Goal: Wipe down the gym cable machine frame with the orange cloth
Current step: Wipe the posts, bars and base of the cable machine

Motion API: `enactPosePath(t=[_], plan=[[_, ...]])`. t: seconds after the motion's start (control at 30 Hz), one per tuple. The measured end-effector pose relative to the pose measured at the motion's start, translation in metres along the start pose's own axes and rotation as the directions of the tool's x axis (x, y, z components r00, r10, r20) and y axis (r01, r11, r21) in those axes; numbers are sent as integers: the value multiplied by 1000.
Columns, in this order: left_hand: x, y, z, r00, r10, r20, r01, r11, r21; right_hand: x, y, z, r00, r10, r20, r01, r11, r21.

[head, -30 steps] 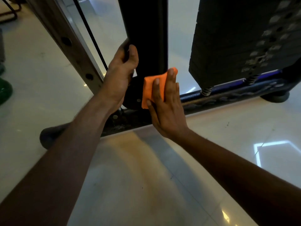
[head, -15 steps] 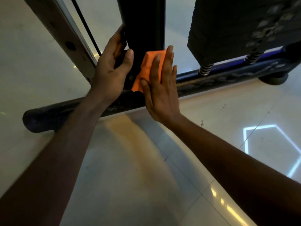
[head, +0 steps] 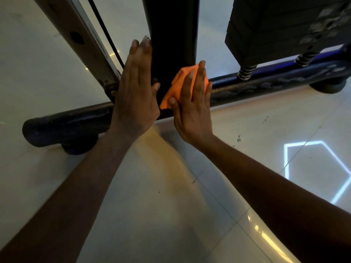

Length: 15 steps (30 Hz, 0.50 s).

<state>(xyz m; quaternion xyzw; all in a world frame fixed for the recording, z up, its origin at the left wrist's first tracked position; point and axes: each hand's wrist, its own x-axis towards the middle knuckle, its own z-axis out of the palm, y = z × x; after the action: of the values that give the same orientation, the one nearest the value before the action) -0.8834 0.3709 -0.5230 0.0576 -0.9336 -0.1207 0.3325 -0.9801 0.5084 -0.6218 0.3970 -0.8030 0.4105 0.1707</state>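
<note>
The black upright post of the cable machine frame rises from a dark floor bar. My right hand presses the orange cloth flat against the foot of the post, fingers straight, thumb under the cloth's lower edge. My left hand lies flat against the post's left side, fingers straight and pointing up. Most of the cloth is hidden under my right fingers.
A slanted metal rail with holes and a black cable run down at the left. The weight stack sits on springs at the right. A rubber foot holds the bar's left end. Glossy tiled floor lies below.
My right hand and the cloth have slid down the post to its base. My left hand has let go of its grip on the post and now lies flat with straight fingers.
</note>
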Motion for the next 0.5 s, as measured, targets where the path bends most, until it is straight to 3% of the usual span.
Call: enactPosePath(t=[0.17, 0.23, 0.33, 0.37, 0.4, 0.5], plan=[[-17, -9, 6, 999, 34, -38, -23, 961, 277, -14, 35, 3, 983, -147, 111, 166, 968, -190], [-25, -11, 12, 998, 33, -60, -8, 925, 379, -16, 20, 8, 995, -83, 60, 90, 988, -123], [-34, -14, 22, 995, 45, -93, 0, 898, 441, -9, -16, 24, 976, 203, -84, -193, 975, 114], [-36, -15, 25, 994, 49, -96, 1, 886, 463, -7, -19, 26, 965, 241, -104, -227, 965, 132], [-40, -17, 27, 995, 49, -90, 1, 874, 486, -8, -15, 26, 972, 211, -102, -203, 975, 89], [-45, -22, 27, 997, 52, -49, -19, 854, 520, -20, 30, 15, 998, -60, 33, 65, 980, -187]])
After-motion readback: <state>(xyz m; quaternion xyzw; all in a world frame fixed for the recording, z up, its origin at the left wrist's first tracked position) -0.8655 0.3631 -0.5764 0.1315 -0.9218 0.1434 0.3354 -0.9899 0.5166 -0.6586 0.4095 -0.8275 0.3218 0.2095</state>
